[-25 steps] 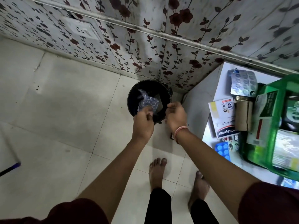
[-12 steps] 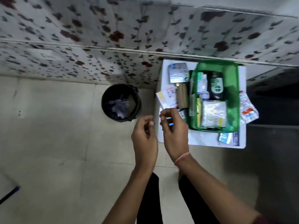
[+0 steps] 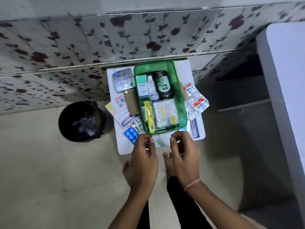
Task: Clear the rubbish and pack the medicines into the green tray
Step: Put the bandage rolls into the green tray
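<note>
**Packing a crowded green tray [image 3: 180, 100] with loose strips at the desk's edges**

Set toward the back of the small white desk [image 3: 162, 142], near the floral wall. Already crowded with a dark bottle [image 3: 162, 85], a small white bottle [image 3: 151, 88], a green-and-white carton [image 3: 142, 85], a yellow box [image 3: 150, 116] and a clear sachet pack [image 3: 165, 113]. Little bare floor left except along the right wall.

Still outside on the left: a silver blister strip [image 3: 123, 79], a brown roll [image 3: 131, 101], a plaster box [image 3: 120, 111] and a blue blister strip [image 3: 131, 135]. On the right, red-and-silver blister strips [image 3: 195, 101] poking past the desk edge.

Hovering just short of the tray's near rim: left hand [image 3: 142, 164] and right hand [image 3: 184, 161], each grip loose, half-curled and holding nothing.

Likely trouble:
- Nudging an overhanging strip or the plaster box off the desk while reaching past it. On the left, possibly straight into the black bin [image 3: 84, 121] just beside, on top of the clear wrapper [image 3: 84, 124].
- Fumbling flat, slick foil lying flush on the desktop.
- Stacking strips on the sachet pack and seeing them slide over the rim.
- Shoving the tray instead of lifting things in, and sweeping its neighbours off.
</note>
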